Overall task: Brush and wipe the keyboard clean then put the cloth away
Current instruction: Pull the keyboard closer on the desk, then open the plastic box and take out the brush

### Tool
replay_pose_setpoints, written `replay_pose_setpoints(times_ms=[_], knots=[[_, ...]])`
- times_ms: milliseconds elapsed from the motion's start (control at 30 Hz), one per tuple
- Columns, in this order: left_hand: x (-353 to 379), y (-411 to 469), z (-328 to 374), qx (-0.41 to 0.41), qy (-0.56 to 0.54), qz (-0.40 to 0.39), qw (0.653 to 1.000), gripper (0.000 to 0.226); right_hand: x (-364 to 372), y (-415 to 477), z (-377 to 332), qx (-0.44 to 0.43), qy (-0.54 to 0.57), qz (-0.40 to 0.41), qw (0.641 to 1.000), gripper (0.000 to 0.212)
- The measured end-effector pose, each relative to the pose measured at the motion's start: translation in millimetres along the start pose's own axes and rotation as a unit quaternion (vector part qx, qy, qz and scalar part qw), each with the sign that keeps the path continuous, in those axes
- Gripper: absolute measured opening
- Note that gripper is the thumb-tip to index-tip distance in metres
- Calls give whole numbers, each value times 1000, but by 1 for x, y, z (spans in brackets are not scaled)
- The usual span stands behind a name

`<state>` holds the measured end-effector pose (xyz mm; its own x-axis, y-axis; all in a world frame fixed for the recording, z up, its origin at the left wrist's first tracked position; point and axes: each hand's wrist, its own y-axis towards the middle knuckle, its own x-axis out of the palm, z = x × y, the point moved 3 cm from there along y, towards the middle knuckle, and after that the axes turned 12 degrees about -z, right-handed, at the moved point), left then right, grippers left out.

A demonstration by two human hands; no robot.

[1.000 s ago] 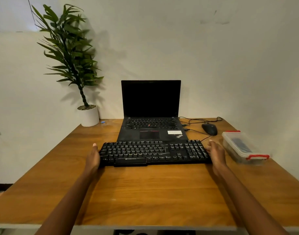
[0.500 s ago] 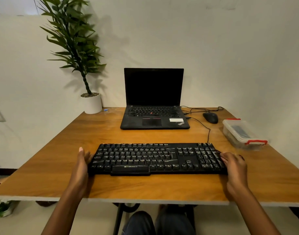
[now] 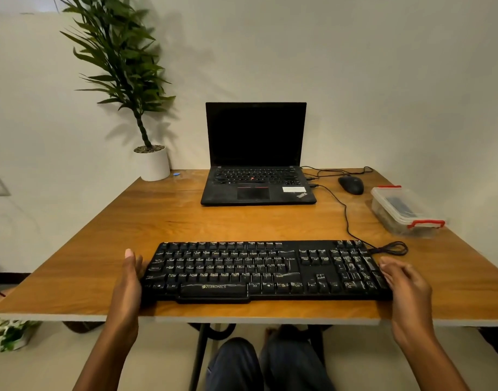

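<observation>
Fingers [image 3: 131, 263] of the left hand [image 3: 128, 286] lie straight against the left end of the black plastic full-size keyboard [image 3: 264, 269]. The right hand [image 3: 407, 289] curls loosely at the keyboard's right end, grip unclear. The keyboard's long axis spans hand to hand, spacebar toward the person, closer to the near edge of the wooden table [image 3: 185, 221] than before.

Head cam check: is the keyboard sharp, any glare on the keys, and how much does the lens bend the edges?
Head view: keyboard sharp, its spacebar print readable; pale streaks on the keys, sheen or dust, cannot tell. Head view: the wide lens splays the table sides outward. Head view: soft light, the plant throws a faint shadow on the wall.
</observation>
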<state>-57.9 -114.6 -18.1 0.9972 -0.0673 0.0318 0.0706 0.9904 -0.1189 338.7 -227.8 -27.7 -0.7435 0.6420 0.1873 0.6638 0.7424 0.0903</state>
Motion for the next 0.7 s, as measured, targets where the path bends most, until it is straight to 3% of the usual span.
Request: replay_pose_setpoints(times_ms=[100, 233, 400, 567, 700], knots=[[3, -1, 9, 5, 41, 1, 999, 70, -4, 0, 0, 1, -12, 6, 1000, 19], [19, 11, 28, 37, 202, 37, 978, 81, -16, 15, -7, 11, 9, 43, 999, 11], [120, 23, 68, 110, 282, -124, 945, 49, -46, 66, -17, 24, 77, 151, 985, 6], [225, 51, 87, 198, 337, -270, 880, 32, -58, 119, -19, 46, 56, 206, 976, 40], [310, 74, 95, 235, 379, -344, 826, 24, -61, 146, -22, 65, -34, 200, 977, 50]])
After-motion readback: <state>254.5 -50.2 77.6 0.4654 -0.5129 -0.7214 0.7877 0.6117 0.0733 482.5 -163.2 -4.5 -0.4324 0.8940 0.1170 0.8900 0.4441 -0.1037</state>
